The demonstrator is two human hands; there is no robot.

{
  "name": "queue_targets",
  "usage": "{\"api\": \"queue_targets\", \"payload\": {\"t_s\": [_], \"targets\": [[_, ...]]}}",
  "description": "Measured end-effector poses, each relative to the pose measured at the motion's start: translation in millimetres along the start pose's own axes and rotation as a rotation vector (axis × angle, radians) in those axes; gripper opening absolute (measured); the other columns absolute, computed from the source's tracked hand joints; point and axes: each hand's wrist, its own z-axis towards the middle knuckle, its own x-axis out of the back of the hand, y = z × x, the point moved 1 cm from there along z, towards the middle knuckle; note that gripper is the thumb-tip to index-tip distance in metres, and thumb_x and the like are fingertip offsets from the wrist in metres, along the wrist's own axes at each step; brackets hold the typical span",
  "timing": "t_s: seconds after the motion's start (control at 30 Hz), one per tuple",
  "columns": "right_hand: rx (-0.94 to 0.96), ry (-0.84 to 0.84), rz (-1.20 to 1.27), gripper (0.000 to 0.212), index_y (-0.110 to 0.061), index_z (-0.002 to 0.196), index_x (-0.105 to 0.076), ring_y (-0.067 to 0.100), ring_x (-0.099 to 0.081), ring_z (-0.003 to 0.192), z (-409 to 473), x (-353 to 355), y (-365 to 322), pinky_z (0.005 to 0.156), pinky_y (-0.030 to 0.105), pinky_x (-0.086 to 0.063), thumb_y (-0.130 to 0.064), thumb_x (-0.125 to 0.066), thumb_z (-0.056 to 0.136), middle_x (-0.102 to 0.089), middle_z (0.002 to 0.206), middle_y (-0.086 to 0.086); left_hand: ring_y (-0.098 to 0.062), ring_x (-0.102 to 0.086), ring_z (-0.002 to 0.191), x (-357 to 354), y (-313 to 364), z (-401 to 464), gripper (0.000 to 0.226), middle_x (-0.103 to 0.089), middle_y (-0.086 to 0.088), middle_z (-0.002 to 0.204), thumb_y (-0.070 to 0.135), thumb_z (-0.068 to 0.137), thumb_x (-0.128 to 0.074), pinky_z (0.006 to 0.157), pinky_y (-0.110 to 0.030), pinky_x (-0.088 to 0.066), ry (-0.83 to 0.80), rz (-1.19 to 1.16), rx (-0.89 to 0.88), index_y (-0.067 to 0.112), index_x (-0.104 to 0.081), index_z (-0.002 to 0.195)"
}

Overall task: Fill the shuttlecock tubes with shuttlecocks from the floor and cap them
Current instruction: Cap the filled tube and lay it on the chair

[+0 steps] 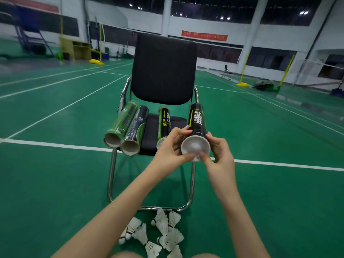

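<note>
On a green badminton court, a black chair (pixel 163 71) holds three tubes (pixel 130 127). Both the left hand (pixel 170 146) and right hand (pixel 217 151) pinch a translucent cap (pixel 195 147) at a fourth tube (pixel 197 120); whether capping or uncapping is unclear. Shuttlecocks (pixel 160 233) lie on the floor, awaiting loading.

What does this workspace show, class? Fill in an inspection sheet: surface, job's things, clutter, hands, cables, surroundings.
Surface: black chair seat on green court floor.
Job's things: three tubes lying on the seat: green tube, dark tube, middle tube; a held tube with white cap; shuttlecocks on the floor.
Clutter: nothing seen.
Hands: left hand and right hand both pinch the cap's rim.
Cables: nothing seen.
Surroundings: yellow net posts, far chair.
</note>
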Motion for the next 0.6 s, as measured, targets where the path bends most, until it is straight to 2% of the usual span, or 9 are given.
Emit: {"api": "queue_targets", "payload": {"t_s": [0.1,0.2,0.3,0.43,0.5,0.6], "targets": [[-0.007,-0.076,0.063,0.035,-0.024,0.101,-0.055,-0.001,-0.053,0.112,11.5,-28.1,8.6,0.091,0.018,-0.044,0.003,-0.062,0.081,-0.056,0.121,-0.011,0.0,-0.05,0.123,26.0,-3.5,-2.0,0.049,-0.046,0.005,0.138,-0.007,0.071,-0.075,0.098,-0.024,-0.046,0.115,0.046,-0.019,0.026,-0.052,0.099],[-0.022,-0.144,0.067,0.039,-0.023,0.102,-0.056,0.006,-0.05,0.118,23.8,-54.1,23.7,0.099,0.03,-0.043,0.009,-0.058,0.08,-0.054,0.126,-0.008,0.011,-0.053,0.112,48.1,-11.0,-2.1,0.049,-0.047,0.01,0.131,-0.016,0.071,-0.071,0.089,-0.016,-0.047,0.192,0.057,-0.022,0.021,-0.05,0.097],[-0.047,-0.185,0.07,0.038,-0.017,0.105,-0.056,0.009,-0.049,0.12,32.2,-75.3,40.3,0.099,0.033,-0.043,0.011,-0.056,0.08,-0.053,0.131,-0.001,0.005,-0.053,0.113,66.2,-24.1,-0.7,0.05,-0.047,0.006,0.133,-0.019,0.071,-0.069,0.087,-0.015,-0.047,0.254,0.053,-0.002,0.02,-0.05,0.096],[-0.076,-0.212,0.066,0.044,-0.026,0.099,-0.054,0.006,-0.048,0.119,39.1,-95.0,62.7,0.097,0.022,-0.043,0.013,-0.056,0.079,-0.052,0.126,-0.01,-0.006,-0.051,0.119,82.5,-41.8,1.2,0.05,-0.045,0.003,0.136,-0.017,0.071,-0.07,0.092,-0.015,-0.046,0.291,0.085,0.032,0.022,-0.05,0.097],[-0.099,-0.224,0.056,0.043,-0.027,0.098,-0.054,0.004,-0.048,0.119,41.9,-102.2,74.5,0.1,0.027,-0.042,0.011,-0.056,0.079,-0.052,0.126,-0.009,-0.011,-0.05,0.122,87.7,-51.8,2.5,0.05,-0.044,0.002,0.137,-0.017,0.072,-0.069,0.096,-0.017,-0.046,0.307,0.088,0.052,0.023,-0.05,0.097],[-0.098,-0.226,-0.033,0.038,-0.027,0.104,-0.055,0.002,-0.047,0.118,44.7,-108.5,91.2,0.106,0.036,-0.035,0.003,-0.061,0.08,-0.052,0.127,-0.013,-0.007,-0.05,0.121,94.0,-64.8,4.5,0.05,-0.043,0.005,0.137,-0.015,0.073,-0.069,0.096,-0.018,-0.046,0.311,0.098,0.068,0.025,-0.05,0.098]]}}
